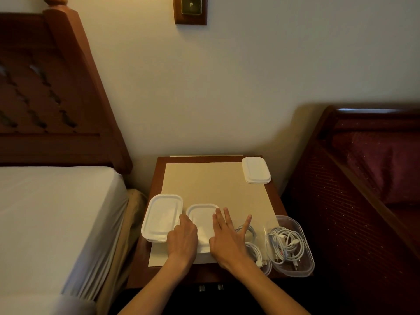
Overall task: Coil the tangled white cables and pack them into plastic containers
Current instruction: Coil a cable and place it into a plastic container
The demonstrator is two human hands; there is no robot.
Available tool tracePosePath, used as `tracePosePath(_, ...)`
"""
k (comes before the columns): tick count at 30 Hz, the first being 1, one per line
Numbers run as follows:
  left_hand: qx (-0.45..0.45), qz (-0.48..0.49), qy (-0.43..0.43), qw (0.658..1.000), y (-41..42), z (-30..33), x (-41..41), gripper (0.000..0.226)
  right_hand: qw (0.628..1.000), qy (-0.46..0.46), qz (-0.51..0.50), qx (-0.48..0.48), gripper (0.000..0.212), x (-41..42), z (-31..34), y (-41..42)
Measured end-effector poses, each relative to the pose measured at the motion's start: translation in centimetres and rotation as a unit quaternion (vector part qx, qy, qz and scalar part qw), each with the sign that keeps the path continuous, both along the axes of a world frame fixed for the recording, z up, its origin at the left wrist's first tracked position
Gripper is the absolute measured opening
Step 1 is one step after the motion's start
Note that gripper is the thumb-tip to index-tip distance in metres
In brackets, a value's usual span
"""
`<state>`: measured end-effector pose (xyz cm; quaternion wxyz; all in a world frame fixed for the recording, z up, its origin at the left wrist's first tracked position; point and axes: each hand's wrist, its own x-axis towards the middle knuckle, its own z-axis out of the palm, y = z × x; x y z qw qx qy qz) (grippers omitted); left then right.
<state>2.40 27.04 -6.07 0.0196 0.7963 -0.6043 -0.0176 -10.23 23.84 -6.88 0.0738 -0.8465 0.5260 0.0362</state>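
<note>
Right hand fingers spread flat, left hand fingers curled, both pressing the lid of the middle container. At nine o'clock, another lidded container. At three o'clock, coiled white cables sit in an open container, unlidded. Nearly done, I'd judge.

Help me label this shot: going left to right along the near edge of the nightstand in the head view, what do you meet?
Lidded container → left hand → lidded container under both hands → right hand → open container with coiled cable → clear container of white cables.
</note>
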Motion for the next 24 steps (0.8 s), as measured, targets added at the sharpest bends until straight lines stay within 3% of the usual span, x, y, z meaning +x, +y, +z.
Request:
tracePosePath(2,0.003,0.0,-0.008,1.0,-0.2,0.0,-0.1,0.037,1.0,-0.005,-0.009,-0.002,0.082,0.1,-0.1,0.1)
tracePosePath(8,0.01,0.011,-0.001,1.0,-0.2,0.5,-0.1,0.036,0.999,-0.016,-0.004,0.028,0.066,-0.3,0.7,-0.4)
tracePosePath(16,-0.051,0.059,0.103,0.992,-0.2,1.8,0.7,0.023,0.95,-0.289,-0.114,-0.007,0.03,-2.4,3.3,-1.9)
tracePosePath(24,-0.182,0.116,0.188,0.958,-1.3,3.0,3.6,0.021,0.947,-0.302,-0.108,0.002,0.007,-3.1,1.7,0.6)
